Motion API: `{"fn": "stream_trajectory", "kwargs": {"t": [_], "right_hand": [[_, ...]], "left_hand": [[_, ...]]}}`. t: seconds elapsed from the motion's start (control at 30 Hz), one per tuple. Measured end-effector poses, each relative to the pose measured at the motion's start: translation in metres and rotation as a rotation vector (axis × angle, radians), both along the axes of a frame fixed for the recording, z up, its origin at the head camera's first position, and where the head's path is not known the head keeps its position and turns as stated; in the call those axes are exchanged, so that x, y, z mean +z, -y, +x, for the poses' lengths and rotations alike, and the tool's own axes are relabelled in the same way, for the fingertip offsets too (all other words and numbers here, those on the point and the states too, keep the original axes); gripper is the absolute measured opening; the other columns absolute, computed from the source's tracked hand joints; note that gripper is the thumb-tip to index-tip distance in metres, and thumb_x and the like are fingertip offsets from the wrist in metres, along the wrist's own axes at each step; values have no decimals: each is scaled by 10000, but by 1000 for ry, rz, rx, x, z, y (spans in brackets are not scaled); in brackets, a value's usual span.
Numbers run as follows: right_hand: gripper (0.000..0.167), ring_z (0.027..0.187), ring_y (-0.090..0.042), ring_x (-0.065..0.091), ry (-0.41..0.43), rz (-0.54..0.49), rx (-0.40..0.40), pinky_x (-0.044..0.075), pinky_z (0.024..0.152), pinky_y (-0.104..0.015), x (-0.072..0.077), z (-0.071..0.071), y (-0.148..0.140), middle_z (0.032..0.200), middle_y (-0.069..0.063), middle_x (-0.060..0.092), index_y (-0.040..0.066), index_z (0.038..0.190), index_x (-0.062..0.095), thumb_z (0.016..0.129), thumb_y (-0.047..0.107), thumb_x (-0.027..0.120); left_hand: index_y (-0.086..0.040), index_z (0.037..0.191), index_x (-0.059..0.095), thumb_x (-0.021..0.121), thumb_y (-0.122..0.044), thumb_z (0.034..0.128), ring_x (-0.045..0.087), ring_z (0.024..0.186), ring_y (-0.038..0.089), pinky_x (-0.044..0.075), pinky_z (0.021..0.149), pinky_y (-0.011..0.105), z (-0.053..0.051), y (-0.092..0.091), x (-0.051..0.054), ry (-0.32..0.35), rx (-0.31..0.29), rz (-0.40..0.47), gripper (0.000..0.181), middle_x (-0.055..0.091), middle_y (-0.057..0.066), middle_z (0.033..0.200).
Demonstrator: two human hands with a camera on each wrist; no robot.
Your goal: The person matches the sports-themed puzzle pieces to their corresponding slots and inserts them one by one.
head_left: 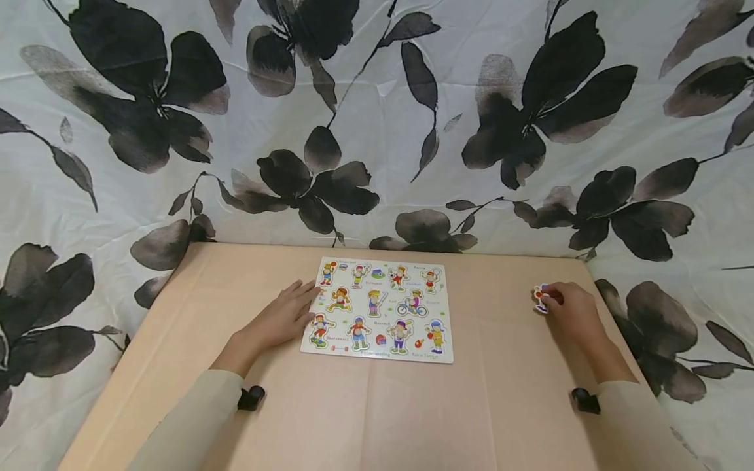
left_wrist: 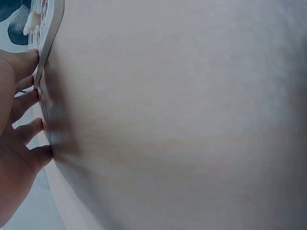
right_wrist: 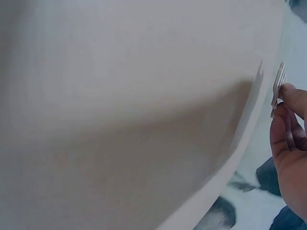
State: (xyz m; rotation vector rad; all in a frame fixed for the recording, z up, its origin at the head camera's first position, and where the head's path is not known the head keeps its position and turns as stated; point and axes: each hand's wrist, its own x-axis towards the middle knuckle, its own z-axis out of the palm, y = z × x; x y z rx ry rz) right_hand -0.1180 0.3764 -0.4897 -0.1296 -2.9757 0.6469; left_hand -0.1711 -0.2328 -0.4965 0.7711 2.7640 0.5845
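Note:
A white puzzle board (head_left: 358, 294) printed with colourful cartoon sports figures lies flat on the table. My left hand (head_left: 283, 317) rests at its left edge, fingers spread and fairly straight. In the left wrist view, the thumb touches the side of the board (left_wrist: 53, 24) while the other fingertips reach the tabletop. Well to the right of the board, my right hand (head_left: 574, 314) pinches a small figure-shaped puzzle piece (head_left: 538, 297) between thumb and fingers. The right wrist view shows this puzzle piece (right_wrist: 277, 86) edge-on, apart from the tabletop.
The table (head_left: 412, 418) has a light tan cover, with its right edge close to my right hand. Behind and around it hangs white cloth (head_left: 377, 118) with dark flowers. A small black device (head_left: 251, 398) sits at my left wrist, another black device (head_left: 586, 400) at my right.

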Motion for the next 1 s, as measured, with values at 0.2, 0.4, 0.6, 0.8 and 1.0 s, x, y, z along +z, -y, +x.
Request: {"fn": "stream_trajectory", "kwargs": {"t": [0.2, 0.4, 0.6, 0.8, 1.0], "right_hand": [[169, 841, -288, 622, -25, -20, 96, 517, 686, -360, 8, 0, 28, 987, -194, 660, -39, 1073, 723, 958, 86, 724], [154, 828, -225, 603, -7, -37, 181, 512, 686, -316, 11, -1, 59, 979, -142, 678, -4, 1051, 747, 930, 91, 756], [115, 817, -179, 594, -6, -62, 222, 511, 674, -278, 9, 3, 83, 971, -88, 682, 41, 1031, 758, 930, 95, 762], [99, 820, -142, 575, 21, -71, 282, 515, 682, -253, 9, 6, 107, 978, -28, 677, 86, 1030, 760, 940, 129, 758], [115, 825, -106, 561, 33, -86, 369, 521, 686, -225, 6, 12, 132, 971, 19, 667, 104, 1015, 759, 917, 154, 792]], "left_hand": [[-16, 1546, 453, 624, -202, 1027, 258, 1535, 498, 243, 1243, 655, 0, 1, 0, -8, -1, -5, 577, 362, 195, 1650], [1, 1541, 453, 618, -189, 1027, 273, 1526, 508, 249, 1239, 660, -1, 1, 0, -24, -12, -1, 572, 374, 205, 1641], [-13, 1544, 454, 633, -202, 1022, 254, 1537, 497, 232, 1247, 654, 0, 0, 0, 3, -1, 5, 584, 364, 196, 1649], [-15, 1541, 461, 634, -199, 1021, 256, 1536, 499, 236, 1244, 659, 0, 0, -2, -2, 2, -3, 578, 369, 201, 1645], [-10, 1537, 464, 632, -190, 1020, 260, 1532, 505, 246, 1236, 668, 0, 0, -1, -9, 0, -2, 572, 373, 202, 1642]]}}
